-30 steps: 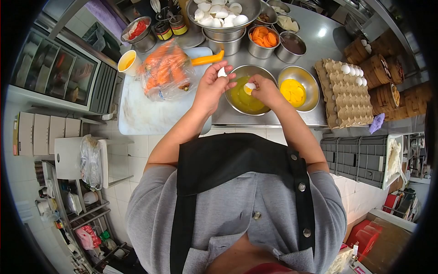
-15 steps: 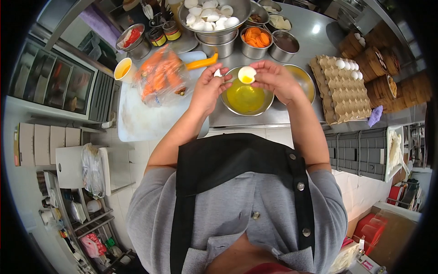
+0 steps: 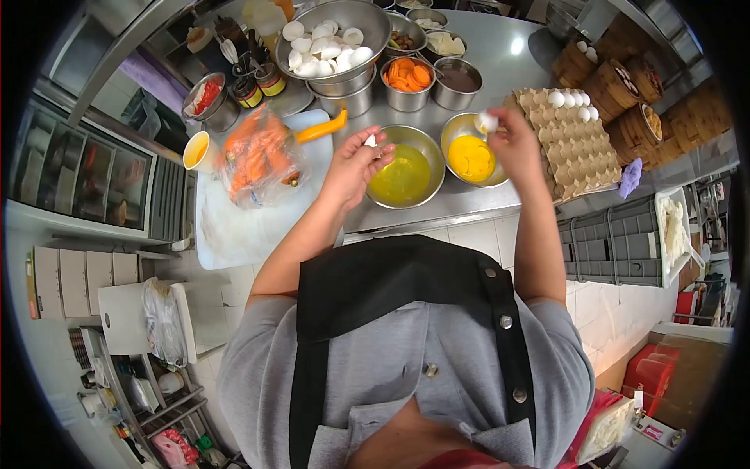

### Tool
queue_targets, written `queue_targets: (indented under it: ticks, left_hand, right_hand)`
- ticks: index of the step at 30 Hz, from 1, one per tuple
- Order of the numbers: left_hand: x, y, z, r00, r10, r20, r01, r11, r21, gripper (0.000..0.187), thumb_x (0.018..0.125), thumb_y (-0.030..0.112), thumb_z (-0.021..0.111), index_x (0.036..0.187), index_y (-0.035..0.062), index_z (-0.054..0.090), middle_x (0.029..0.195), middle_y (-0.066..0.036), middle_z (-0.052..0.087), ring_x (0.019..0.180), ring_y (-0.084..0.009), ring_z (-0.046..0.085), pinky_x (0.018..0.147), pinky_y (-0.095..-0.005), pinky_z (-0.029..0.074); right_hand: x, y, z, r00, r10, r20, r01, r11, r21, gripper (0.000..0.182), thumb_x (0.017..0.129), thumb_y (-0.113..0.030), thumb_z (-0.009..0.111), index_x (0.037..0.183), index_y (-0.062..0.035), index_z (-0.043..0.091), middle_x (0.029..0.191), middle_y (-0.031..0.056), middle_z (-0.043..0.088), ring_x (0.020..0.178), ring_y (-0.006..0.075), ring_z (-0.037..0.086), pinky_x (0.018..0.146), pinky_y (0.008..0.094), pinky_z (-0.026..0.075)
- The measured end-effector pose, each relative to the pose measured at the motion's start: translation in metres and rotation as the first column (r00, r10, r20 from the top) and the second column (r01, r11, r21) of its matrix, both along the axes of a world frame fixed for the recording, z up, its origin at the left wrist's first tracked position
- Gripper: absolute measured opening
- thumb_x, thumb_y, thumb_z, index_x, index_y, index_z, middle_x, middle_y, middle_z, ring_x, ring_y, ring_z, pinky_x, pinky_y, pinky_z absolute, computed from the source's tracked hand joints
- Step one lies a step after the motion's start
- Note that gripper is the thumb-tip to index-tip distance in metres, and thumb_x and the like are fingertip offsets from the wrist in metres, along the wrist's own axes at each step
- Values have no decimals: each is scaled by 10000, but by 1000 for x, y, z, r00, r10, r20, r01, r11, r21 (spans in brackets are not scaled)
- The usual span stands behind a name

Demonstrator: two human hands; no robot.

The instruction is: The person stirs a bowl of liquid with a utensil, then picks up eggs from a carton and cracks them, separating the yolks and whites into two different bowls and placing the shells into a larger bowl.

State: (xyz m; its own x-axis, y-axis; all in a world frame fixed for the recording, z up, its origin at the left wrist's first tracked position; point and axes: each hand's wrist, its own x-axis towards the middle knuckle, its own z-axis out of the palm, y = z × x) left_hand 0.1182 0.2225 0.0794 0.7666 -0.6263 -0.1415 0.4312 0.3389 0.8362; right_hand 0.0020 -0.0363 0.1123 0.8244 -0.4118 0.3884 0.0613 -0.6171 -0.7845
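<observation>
My left hand (image 3: 361,166) is closed on a piece of white eggshell (image 3: 370,142) at the left rim of a metal bowl of egg white (image 3: 402,176). To the right, my right hand (image 3: 516,144) grips a half eggshell (image 3: 485,123) over the upper right edge of a second metal bowl (image 3: 451,133), which has yellow yolks (image 3: 471,159) in it. The opening of that shell faces down and left, with some yellow at its edge. The two bowls stand side by side near the counter's front edge.
A cutting board (image 3: 226,234) carries a bag of carrots (image 3: 262,156) and a yellow-handled peeler or knife (image 3: 322,127). Behind are a bowl of eggshells (image 3: 375,39), sliced carrots (image 3: 408,75) and a cup (image 3: 198,150). An egg tray (image 3: 574,144) and steamer baskets (image 3: 621,86) stand right.
My right hand has moved right with its half shell, from above the egg white bowl to the yolk bowl. My left hand stays near the egg white bowl. The view has shifted slightly.
</observation>
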Motion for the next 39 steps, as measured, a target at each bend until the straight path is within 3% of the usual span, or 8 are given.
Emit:
queue_targets:
  ticks: [2,5,20,25,28,32,35,39]
  left_hand:
    - [2,-4,-6,999,-27,-32,27,1000,-12,405,853,-8,423,1255,-20,383,1183,-134,471,1039,-253,553,895,-354,479]
    - [2,-12,-8,978,-155,-137,144,986,-89,391,846,25,431,1234,-15,408,1162,-140,484,1025,-274,559,897,-363,486]
    - [15,-75,33,865,-324,-382,204,925,-321,296,858,168,526,1071,-36,500,1059,-158,566,1008,-298,553,875,-376,494]
    - [109,-47,100,998,-46,-37,28,924,-380,280,896,171,478,1057,-56,509,1049,-197,567,994,-351,563,906,-423,490]
    - [153,-42,125,933,248,261,-247,968,-39,455,894,235,501,1243,-45,415,1149,-158,507,1099,-286,480,986,-394,369]
    - [223,-24,88,519,204,830,-709,645,285,641,802,358,596,1310,7,425,1323,-165,445,1234,-289,408,1015,-350,306]
    - [187,-21,89,287,79,955,-838,504,210,544,798,282,616,1260,23,491,1320,-186,446,1233,-274,415,1005,-339,314]
    - [116,-37,79,296,180,938,-660,749,64,325,805,94,608,1123,33,574,1269,-174,493,1207,-260,440,1004,-331,319]
  right_hand:
    - [-8,4,-16,997,-55,-49,27,887,-462,334,699,42,561,1016,-59,581,1054,131,591,978,353,527,855,394,445]
    - [-11,6,-17,991,-128,26,118,795,-595,322,707,47,560,1007,-67,586,1080,127,583,990,342,526,850,404,446]
    - [-6,40,16,975,121,187,-101,988,-112,384,770,-121,644,1126,-31,532,1123,147,547,1042,306,534,884,365,430]
    - [-24,-27,27,984,-109,141,116,992,-41,313,798,-108,630,1094,-26,573,1083,113,576,984,216,558,838,320,453]
    - [-20,-93,5,956,-284,71,290,953,-84,284,786,-104,593,1065,-51,585,1071,152,579,993,314,556,837,380,454]
    - [3,-187,-20,820,-561,-109,470,770,-432,343,734,0,553,1066,-73,598,1079,126,599,1004,299,557,835,376,465]
    - [20,-238,-35,842,-524,-127,284,631,-722,388,699,17,551,1058,-120,604,1098,95,599,1036,309,537,863,388,452]
    - [31,-280,-51,904,-350,-245,34,631,-775,424,648,22,603,1039,-141,608,1057,73,610,1031,301,534,882,383,439]
